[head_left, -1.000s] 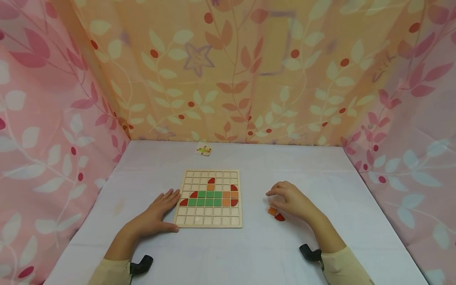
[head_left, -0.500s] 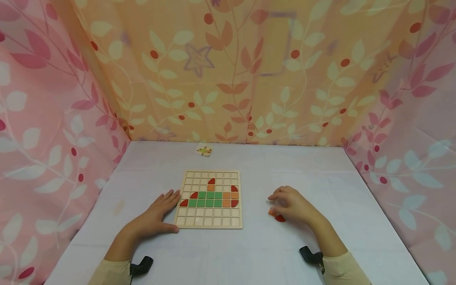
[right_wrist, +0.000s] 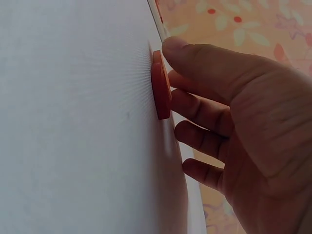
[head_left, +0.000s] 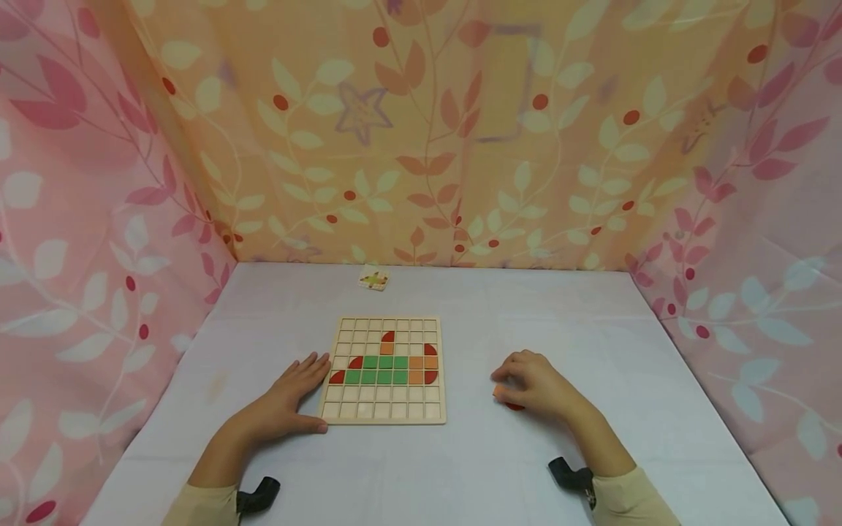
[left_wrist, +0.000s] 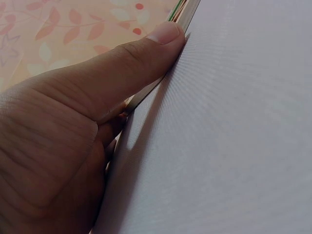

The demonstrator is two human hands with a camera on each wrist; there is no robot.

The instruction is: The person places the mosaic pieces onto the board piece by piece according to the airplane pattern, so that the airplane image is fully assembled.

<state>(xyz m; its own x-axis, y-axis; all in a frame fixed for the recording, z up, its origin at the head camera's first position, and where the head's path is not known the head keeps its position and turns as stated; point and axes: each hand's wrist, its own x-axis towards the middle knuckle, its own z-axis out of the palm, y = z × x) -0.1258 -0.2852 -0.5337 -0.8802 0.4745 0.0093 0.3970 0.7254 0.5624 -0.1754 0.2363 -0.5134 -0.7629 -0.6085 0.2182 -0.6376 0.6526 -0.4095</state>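
Observation:
A wooden grid board (head_left: 383,421) lies flat on the table, with green squares (head_left: 378,369), orange squares and red quarter-round pieces set in its cells. My left hand (head_left: 286,400) rests along its left edge, fingers extended at the side and thumb at the near corner. To the right of the board, my right hand (head_left: 539,385) hovers low over two loose pieces, its fingers loosely bent. Its thumb tip is right by an orange square (right_wrist: 156,55). A red quarter-round piece (right_wrist: 162,92) lies beside that square, mostly covered by the hand in the head view.
A small picture card (head_left: 374,278) lies beyond the board, near the back of the white-covered table (head_left: 460,475). Patterned cloth (head_left: 427,146) hangs along the back and both sides. Each wrist wears a black camera mount.
My right hand has lowered and come slightly nearer over the loose pieces, covering more of them. The left hand stays at the board's edge.

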